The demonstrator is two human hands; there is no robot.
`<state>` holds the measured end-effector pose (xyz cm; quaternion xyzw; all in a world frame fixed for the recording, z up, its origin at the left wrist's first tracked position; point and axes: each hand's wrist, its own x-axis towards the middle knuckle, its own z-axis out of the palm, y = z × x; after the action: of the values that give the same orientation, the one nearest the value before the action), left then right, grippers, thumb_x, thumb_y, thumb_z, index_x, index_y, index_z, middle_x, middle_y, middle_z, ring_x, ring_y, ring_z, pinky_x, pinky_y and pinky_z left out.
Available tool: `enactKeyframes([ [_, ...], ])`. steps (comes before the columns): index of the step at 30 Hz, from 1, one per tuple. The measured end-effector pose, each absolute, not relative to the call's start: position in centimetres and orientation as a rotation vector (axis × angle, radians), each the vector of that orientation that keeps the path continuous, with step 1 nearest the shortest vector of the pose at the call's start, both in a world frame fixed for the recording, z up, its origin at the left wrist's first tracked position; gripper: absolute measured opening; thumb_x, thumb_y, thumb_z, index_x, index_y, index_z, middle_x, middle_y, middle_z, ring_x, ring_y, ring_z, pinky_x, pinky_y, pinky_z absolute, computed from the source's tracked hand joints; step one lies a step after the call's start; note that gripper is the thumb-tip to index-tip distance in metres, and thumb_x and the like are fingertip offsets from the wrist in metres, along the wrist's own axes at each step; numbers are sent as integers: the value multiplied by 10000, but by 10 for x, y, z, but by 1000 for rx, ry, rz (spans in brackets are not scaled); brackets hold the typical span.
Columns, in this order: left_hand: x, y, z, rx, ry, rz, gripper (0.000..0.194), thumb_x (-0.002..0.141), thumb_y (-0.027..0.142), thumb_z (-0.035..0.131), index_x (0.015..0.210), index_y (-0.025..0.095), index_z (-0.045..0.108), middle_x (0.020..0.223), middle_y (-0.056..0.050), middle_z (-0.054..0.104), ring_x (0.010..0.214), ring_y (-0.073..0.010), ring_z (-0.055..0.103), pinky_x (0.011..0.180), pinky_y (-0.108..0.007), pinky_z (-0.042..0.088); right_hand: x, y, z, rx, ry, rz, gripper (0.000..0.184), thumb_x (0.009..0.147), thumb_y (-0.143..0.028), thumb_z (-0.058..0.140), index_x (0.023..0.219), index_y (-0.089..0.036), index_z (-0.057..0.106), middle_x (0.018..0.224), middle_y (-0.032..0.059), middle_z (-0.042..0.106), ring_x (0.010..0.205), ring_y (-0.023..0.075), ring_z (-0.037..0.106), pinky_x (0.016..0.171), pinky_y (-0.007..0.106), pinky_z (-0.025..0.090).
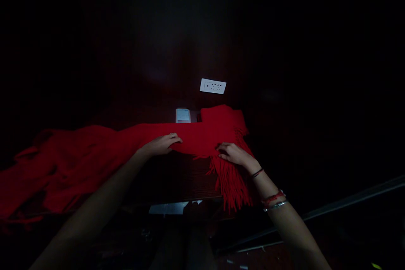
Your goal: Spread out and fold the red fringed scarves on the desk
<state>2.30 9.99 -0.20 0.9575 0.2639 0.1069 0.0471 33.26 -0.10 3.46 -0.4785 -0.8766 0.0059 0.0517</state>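
Note:
A long red scarf (190, 137) with a fringe lies across a dark table. Its right end is folded over, and the fringe hangs down at the front. My left hand (162, 143) rests on the scarf near its front edge, fingers stretched out, with a ring on one finger. On the right, my right hand (233, 152) lies on the cloth just above the fringe, its fingers slightly bent and apart. Toward the left the scarf is loose and rumpled, running off past the frame's left edge.
Behind the scarf is a small pale card or screen (182, 115). A white power socket (213, 86) sits on the dark wall. Below the dark table's front edge (190, 192) are a pale flat sheet (167, 208) and small scraps on the floor. Much is too dark to see.

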Motion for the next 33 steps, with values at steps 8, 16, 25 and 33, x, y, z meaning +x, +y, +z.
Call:
enactKeyframes([
  [8, 22, 107, -4, 2842, 885, 453, 223, 822, 254, 395, 1000, 197, 517, 936, -34, 589, 843, -145, 539, 756, -229, 381, 298, -2, 34, -1448, -2582, -71, 306, 822, -312, 404, 1061, -156, 515, 1006, 87, 555, 953, 160, 496, 823, 274, 377],
  [16, 22, 98, 5, 2835, 1074, 474, 298, 833, 314, 369, 1114, 226, 411, 963, -36, 591, 862, -172, 555, 724, -249, 394, 241, 11, 24, -1670, -2440, -224, 283, 768, -345, 485, 986, -163, 477, 981, 88, 503, 858, 171, 497, 730, 273, 395],
  [25, 25, 91, 13, 3015, 1021, 320, 204, 859, 307, 334, 902, 188, 494, 867, -49, 583, 796, -165, 542, 701, -251, 384, 244, 20, 21, -1729, -2440, -213, 176, 826, -186, 377, 884, -157, 541, 865, 74, 581, 797, 146, 530, 680, 216, 371],
  [33, 48, 77, 5, 3163, 880, 456, 199, 842, 298, 390, 948, 175, 505, 951, -58, 544, 870, -171, 508, 754, -259, 371, 245, 19, 28, -1643, -2486, -241, 240, 847, -215, 354, 897, -155, 582, 872, 80, 599, 824, 153, 529, 723, 227, 366],
])
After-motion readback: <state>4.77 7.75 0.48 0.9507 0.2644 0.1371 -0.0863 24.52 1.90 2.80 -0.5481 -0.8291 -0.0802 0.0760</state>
